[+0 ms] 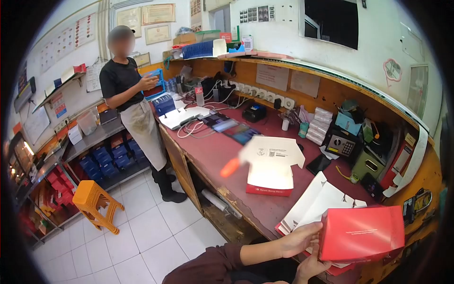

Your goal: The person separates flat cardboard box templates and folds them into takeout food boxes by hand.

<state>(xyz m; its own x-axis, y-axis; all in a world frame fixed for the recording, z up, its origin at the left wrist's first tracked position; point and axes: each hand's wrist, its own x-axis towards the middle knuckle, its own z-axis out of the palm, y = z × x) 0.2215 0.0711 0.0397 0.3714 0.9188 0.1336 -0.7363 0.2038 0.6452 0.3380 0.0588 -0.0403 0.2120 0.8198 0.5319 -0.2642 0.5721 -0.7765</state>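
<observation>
A red box point(362, 234) with small pale print on its face is held up at the lower right. My left hand point(301, 239) grips its left edge near the upper corner. Lower down, my right hand point(312, 265) has its fingers against the box's lower left edge, partly hidden by it. Behind the box lie several flat white-and-red cartons point(309, 203) in a stack. Farther up the table, a red-and-white box point(270, 175) stands with its white lid flaps open. An orange object point(230, 167), blurred, shows just left of that box.
The dark red table point(213, 165) holds phones, a bottle point(199, 95) and white cables. A safe point(341, 145) and a black phone point(318, 164) are at the right. Another person point(137, 104) stands at the far left end, holding something blue. An orange stool point(97, 203) is on the floor.
</observation>
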